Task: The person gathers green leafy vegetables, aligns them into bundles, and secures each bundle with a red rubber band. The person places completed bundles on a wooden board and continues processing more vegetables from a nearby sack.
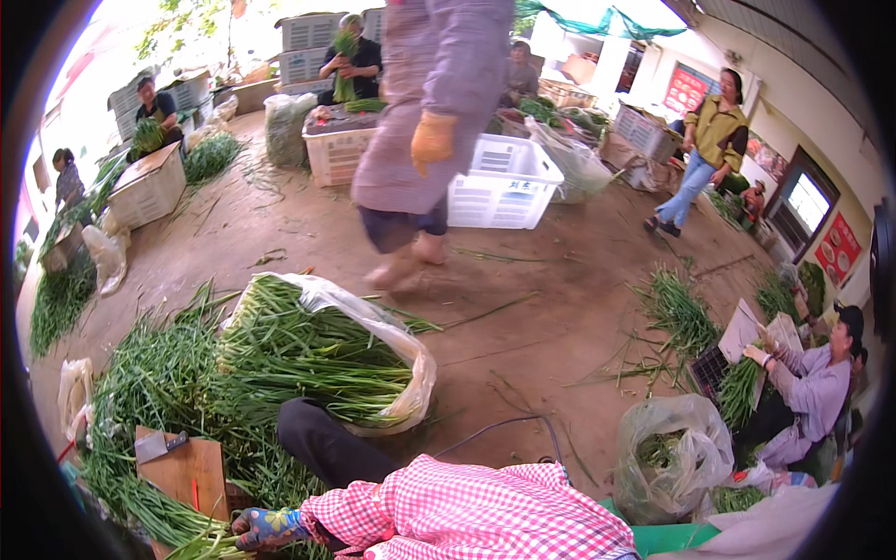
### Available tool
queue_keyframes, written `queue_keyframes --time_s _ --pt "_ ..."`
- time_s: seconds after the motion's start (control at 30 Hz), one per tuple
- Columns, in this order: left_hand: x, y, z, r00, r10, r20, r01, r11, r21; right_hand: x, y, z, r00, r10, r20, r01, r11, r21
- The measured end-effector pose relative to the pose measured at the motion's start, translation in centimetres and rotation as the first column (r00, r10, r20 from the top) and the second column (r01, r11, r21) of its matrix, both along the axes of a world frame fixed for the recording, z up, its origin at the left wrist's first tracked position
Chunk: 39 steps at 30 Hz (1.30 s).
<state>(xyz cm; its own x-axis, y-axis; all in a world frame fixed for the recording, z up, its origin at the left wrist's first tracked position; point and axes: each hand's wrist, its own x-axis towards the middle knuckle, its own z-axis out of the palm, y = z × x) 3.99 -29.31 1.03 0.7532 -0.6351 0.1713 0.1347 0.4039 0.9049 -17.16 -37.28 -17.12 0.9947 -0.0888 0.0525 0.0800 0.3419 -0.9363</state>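
My right hand (269, 528), in a blue floral glove, closes over the pale end of a bunch of long green stalks (185, 528), perhaps garlic chives. My left hand is out of view. The bunch lies partly across a wooden board (189, 465). On that board rest a cleaver (161, 446) with a dark handle and a thin red strip (195, 495). Loose green stalks (154, 378) are heaped around the board. Beyond my knee (315, 437), an open clear plastic bag (416, 374) lies on its side, packed with green stalks (315, 350).
A person in a long mauve garment (437, 105) stands close ahead by a white plastic crate (497, 203). At the right, a seated co-worker (805, 392) handles stalks behind a clear bag (672, 448). A dark cable (500, 423) crosses the floor. Several others sit farther back.
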Motion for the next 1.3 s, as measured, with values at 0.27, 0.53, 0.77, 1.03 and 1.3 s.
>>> queue_keyframes --time_s 0.27,0.53,0.77,1.03,1.3 --pt "2.3 2.1 0.0 1.000 -0.027 0.000 0.027 0.997 -0.069 -1.8 -0.1 1.5 0.997 0.068 0.043 -0.079 0.927 0.367" --pt "3.2 19.0 6.2 0.967 -0.237 -0.095 0.190 0.916 -0.353 -1.1 0.5 -0.4 0.994 0.068 -0.081 -0.068 0.998 0.002" --pt "0.4 18.9 7.1 0.998 -0.049 0.033 0.059 0.880 -0.472 0.2 0.6 0.0 0.897 0.164 -0.411 -0.154 0.986 0.058" --pt "0.5 20.7 7.3 0.994 -0.106 0.030 0.108 0.885 -0.454 -2.4 -2.2 -6.5 0.840 0.334 -0.427 -0.483 0.818 -0.312" --pt "-1.2 22.4 8.9 0.991 -0.033 0.127 0.090 0.878 -0.470 -2.3 -7.7 -5.3 0.974 0.193 0.118 -0.050 0.692 -0.720"
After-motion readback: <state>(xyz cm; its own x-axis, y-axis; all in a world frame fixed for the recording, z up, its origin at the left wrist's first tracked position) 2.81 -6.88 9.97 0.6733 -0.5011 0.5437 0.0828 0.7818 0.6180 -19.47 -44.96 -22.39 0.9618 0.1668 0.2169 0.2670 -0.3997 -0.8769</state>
